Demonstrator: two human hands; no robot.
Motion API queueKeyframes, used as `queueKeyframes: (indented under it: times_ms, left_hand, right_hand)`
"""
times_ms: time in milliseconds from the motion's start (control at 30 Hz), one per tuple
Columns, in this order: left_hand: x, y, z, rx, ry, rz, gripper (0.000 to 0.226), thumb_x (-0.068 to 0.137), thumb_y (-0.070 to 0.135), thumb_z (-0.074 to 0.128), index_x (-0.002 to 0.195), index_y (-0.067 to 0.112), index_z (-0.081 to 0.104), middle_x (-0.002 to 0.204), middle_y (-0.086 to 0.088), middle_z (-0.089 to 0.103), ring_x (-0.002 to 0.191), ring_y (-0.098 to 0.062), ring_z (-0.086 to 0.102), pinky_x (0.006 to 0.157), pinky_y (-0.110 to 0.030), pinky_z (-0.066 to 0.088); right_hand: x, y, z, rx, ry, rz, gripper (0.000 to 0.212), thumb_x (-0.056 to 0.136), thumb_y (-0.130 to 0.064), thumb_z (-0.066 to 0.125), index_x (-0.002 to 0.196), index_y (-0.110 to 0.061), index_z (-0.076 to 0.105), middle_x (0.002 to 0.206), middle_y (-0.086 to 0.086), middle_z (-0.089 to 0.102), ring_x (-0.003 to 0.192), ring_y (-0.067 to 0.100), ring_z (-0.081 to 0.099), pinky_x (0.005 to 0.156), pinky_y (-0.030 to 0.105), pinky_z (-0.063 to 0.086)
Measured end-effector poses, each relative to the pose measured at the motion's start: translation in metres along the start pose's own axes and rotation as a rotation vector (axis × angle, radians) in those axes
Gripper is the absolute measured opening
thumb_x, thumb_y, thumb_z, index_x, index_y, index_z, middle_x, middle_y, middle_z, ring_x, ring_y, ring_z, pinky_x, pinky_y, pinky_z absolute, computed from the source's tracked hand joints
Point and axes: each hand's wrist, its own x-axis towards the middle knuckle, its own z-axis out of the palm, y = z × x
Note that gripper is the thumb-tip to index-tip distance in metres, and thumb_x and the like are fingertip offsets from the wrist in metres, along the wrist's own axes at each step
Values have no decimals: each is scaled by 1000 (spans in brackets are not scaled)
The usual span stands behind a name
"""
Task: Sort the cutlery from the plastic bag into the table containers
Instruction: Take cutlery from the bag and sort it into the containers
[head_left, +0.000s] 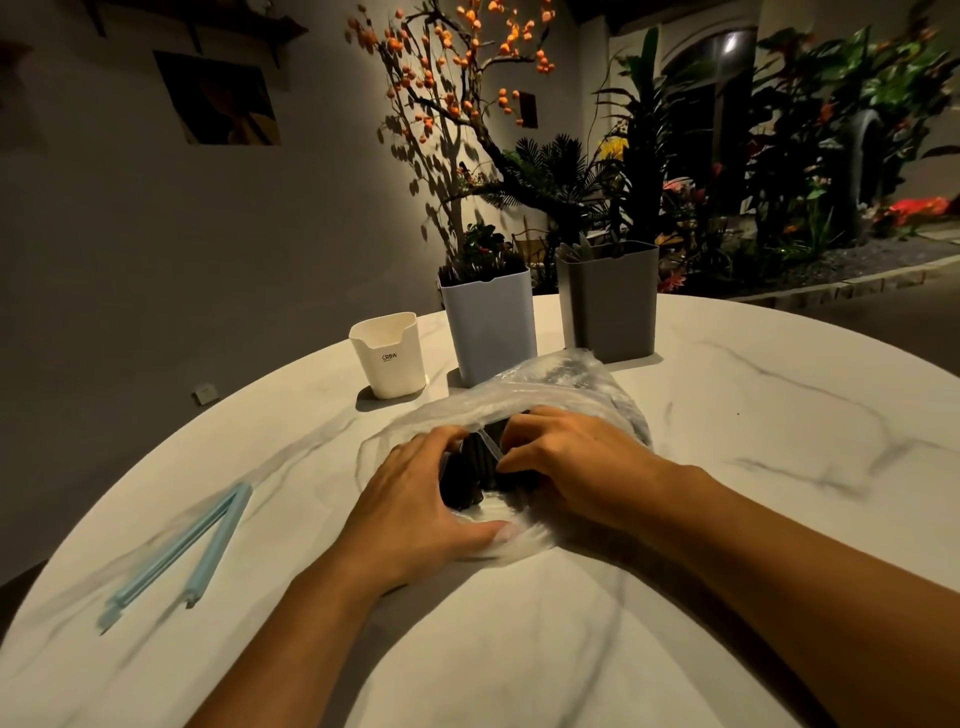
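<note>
A clear plastic bag (561, 382) lies on the white marble table (753, 441) in front of me, its mouth facing me. Dark cutlery (470, 475) shows inside the opening. My left hand (415, 499) grips the left side of the bag's mouth, thumb on the lower edge. My right hand (566, 462) has its fingers curled into the opening on the right, at the cutlery and the bag's rim. Behind the bag stand a small white container (387, 356), a light blue container (491, 325) with dark pieces in it, and a grey container (610, 301) with pale pieces.
An open light blue bag clip (192, 551) lies on the table to my left. Plants, a branch with orange berries and a wall stand beyond the table's far edge. The round table's rim curves close on the left.
</note>
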Motion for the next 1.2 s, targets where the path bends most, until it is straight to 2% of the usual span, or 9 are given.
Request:
queueKeyframes:
  times_ms: [233, 333, 400, 467, 600, 733, 967, 1067, 1200]
  left_hand:
    - [1, -1, 3, 1, 20, 18, 87, 51, 77, 68, 128, 44, 43, 129, 18, 50, 118, -7, 49, 100, -32, 50]
    - [1, 0, 4, 6, 33, 28, 83, 54, 75, 69, 127, 42, 45, 126, 18, 51, 117, -9, 50, 100, -32, 51]
    - [1, 1, 4, 9, 43, 35, 80, 56, 74, 69, 126, 40, 47, 125, 17, 51, 116, -10, 51, 99, -32, 51]
    - [1, 1, 5, 14, 53, 44, 75, 61, 69, 73, 125, 39, 48, 124, 16, 51, 115, -10, 52, 98, -30, 51]
    - [1, 1, 7, 15, 63, 51, 68, 67, 60, 78, 124, 38, 49, 124, 16, 51, 115, -9, 51, 98, -28, 51]
    - [2, 1, 7, 18, 68, 67, 65, 70, 59, 78, 125, 38, 50, 125, 16, 51, 115, -7, 50, 99, -29, 51]
    - [1, 4, 7, 13, 82, 61, 58, 71, 60, 76, 120, 40, 52, 118, 20, 52, 111, -6, 52, 94, -22, 51]
    - [1, 8, 6, -14, 120, 57, 57, 77, 54, 75, 126, 38, 49, 126, 16, 52, 116, -8, 52, 97, -20, 48]
    - [0, 18, 3, -45, 230, 76, 64, 81, 54, 60, 139, 33, 43, 141, 8, 48, 125, -14, 51, 107, -33, 44]
  right_hand:
    - [-1, 2, -2, -49, 50, -56, 37, 87, -36, 67, 123, -26, 68, 127, -1, 63, 120, 20, 56, 98, 30, 49]
    - [-1, 4, -2, -87, 86, -73, 33, 76, -32, 81, 107, -23, 76, 110, 2, 71, 101, 22, 67, 83, 33, 57]
    - [-1, 4, 0, -102, 154, -89, 35, 66, -30, 88, 98, -23, 78, 98, 0, 73, 85, 20, 71, 71, 31, 60]
    - [-1, 3, 1, -102, 209, -112, 37, 62, -29, 90, 96, -23, 78, 94, 0, 73, 79, 19, 71, 65, 28, 59]
    - [0, 2, 5, -99, 289, -132, 40, 60, -26, 91, 96, -19, 77, 93, 3, 73, 79, 21, 72, 66, 29, 60]
    - [0, 3, 7, -114, 341, -128, 42, 58, -24, 92, 96, -16, 77, 92, 6, 73, 78, 23, 72, 66, 33, 60]
    - [2, -1, 5, -146, 434, -140, 54, 52, -21, 96, 100, -12, 73, 94, 7, 70, 78, 21, 68, 61, 29, 59]
    - [3, -5, 2, -170, 479, -143, 57, 52, -21, 96, 101, -10, 71, 95, 9, 69, 78, 22, 67, 60, 29, 59]
    - [5, -15, -4, -176, 548, -198, 64, 52, -20, 96, 108, -9, 65, 98, 11, 69, 80, 23, 68, 62, 31, 59]
